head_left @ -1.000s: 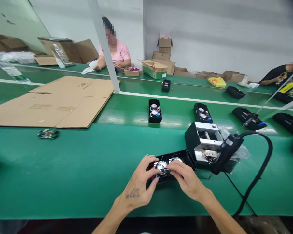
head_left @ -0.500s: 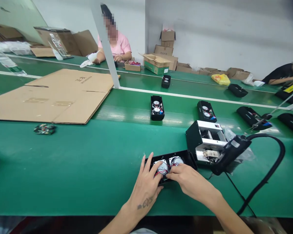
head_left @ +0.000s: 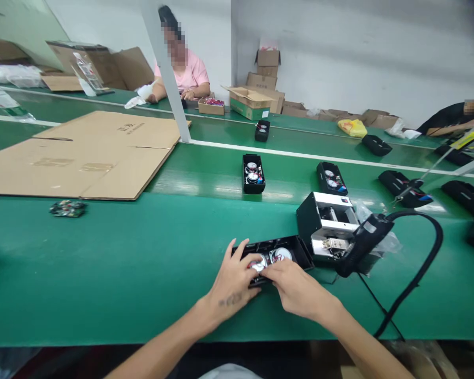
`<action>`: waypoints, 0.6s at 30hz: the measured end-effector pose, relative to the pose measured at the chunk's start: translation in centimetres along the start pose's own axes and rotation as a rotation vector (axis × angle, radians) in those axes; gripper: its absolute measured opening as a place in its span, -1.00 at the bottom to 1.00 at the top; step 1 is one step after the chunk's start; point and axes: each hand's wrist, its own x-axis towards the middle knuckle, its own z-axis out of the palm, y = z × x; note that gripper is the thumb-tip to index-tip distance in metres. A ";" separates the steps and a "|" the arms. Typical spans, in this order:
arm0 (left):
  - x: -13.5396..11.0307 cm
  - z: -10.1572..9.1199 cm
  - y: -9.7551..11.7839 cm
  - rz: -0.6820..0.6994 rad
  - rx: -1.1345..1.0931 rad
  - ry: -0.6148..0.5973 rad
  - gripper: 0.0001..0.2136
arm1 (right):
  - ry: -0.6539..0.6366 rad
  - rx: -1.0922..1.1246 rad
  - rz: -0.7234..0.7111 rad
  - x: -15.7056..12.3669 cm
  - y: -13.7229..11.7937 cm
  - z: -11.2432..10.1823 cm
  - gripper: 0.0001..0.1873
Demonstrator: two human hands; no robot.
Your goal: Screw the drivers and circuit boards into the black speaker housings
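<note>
One green table (head_left: 142, 273) lies beneath the grip, its sides cut off. Left of and beyond the grip is one flattened cardboard sheet (head_left: 102, 158), cut off at the left. Well beyond the hands are two people: one in a pink top (head_left: 193, 73), partly behind a white post (head_left: 174, 95), and one with a dark sleeve (head_left: 442, 120), cut off at the right. Just right of the grip stands one silver-and-black machine (head_left: 334, 225), a black tool (head_left: 361, 245) across its front corner. Under both hands sits one black casing (head_left: 302, 253), its near side partly covered. Three more open casings (head_left: 254, 188) stand beyond; dark shapes farther right are too unclear to count. The left hand (head_left: 231, 279) spreads fingers and thumb over the casing's left end; whether it clamps, I cannot tell. The right hand (head_left: 300, 289) gathers its fingertips at the middle; anything pinched is hidden. Two silver discs (head_left: 282, 255) show inside, the left one half covered.
</note>
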 end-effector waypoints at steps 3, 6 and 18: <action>3.4 -2.9 -1.8 -0.121 -0.141 -0.234 -0.73 | -0.061 -0.012 0.083 2.7 0.1 -2.5 -0.61; 6.3 -5.4 -2.9 -0.185 -0.220 -0.364 -0.78 | -0.095 0.026 0.158 5.2 0.5 -4.6 -0.68; 7.5 -5.7 -3.8 -0.226 -0.292 -0.484 -0.74 | -0.057 0.024 0.086 5.9 1.8 -4.2 -0.66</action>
